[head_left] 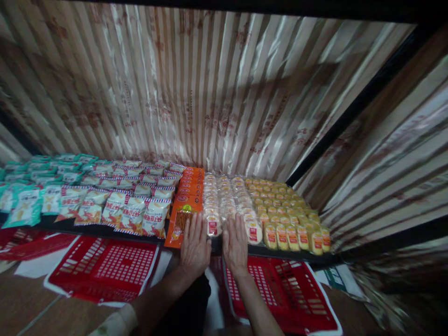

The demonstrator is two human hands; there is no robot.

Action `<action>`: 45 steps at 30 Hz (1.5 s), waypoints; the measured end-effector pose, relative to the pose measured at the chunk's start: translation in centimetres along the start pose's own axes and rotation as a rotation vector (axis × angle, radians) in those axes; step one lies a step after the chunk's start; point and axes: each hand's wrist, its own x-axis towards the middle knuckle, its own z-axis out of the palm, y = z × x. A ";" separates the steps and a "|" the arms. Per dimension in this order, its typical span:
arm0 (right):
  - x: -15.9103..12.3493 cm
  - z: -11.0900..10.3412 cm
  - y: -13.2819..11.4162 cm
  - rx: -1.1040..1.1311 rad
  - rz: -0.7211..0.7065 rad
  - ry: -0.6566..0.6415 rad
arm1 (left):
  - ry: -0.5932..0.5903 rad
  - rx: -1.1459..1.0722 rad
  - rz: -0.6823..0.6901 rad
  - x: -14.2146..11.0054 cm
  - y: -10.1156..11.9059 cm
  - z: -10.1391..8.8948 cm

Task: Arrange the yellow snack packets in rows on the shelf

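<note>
Both hands reach forward to the front edge of a dark shelf (215, 244) lined with rows of snack packs. My left hand (195, 245) lies flat with its fingers out, at the front orange snack packet (179, 219) and beside the clear-wrapped round white cakes (213, 225). My right hand (236, 245) is also flat, fingers stretched out over the front of the middle cake row, left of another wrapped round cake (253, 229). Neither hand grips anything. Part of the cake rows is hidden behind the fingers.
White-and-red snack bags (131, 214) and teal bags (26, 205) fill the shelf's left side. Small yellow wrapped cakes (293, 237) stand at the right. Red baskets (108, 268) are below. Striped foil sheeting (196, 102) hangs behind, with a black frame bar (353, 107) at the right.
</note>
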 end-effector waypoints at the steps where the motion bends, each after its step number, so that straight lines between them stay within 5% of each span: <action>1: 0.1 0.1 -1.4 0.040 -0.008 -0.014 | 0.023 0.023 -0.012 -0.2 -1.1 -0.6; 8: 1.0 3.3 -11.4 0.306 0.041 -0.159 | 0.069 0.150 -0.110 -1.5 -9.6 -2.9; 14: 1.8 7.2 -16.8 0.399 0.060 -0.276 | 0.066 0.175 -0.058 -2.0 -13.5 -2.7; 23: 2.0 7.8 -18.7 0.441 0.174 -0.314 | 0.055 0.134 -0.017 -2.4 -14.7 -1.8; 29: 1.6 7.3 -19.6 0.435 0.267 -0.286 | 0.086 0.099 -0.028 -2.2 -15.0 -3.4; 36: 1.2 7.9 -22.1 0.419 0.300 -0.308 | 0.123 0.084 -0.081 -4.0 -18.8 -5.5; 45: 0.3 10.1 -23.2 0.273 0.229 -0.232 | 0.030 0.075 -0.020 -5.5 -22.7 -4.7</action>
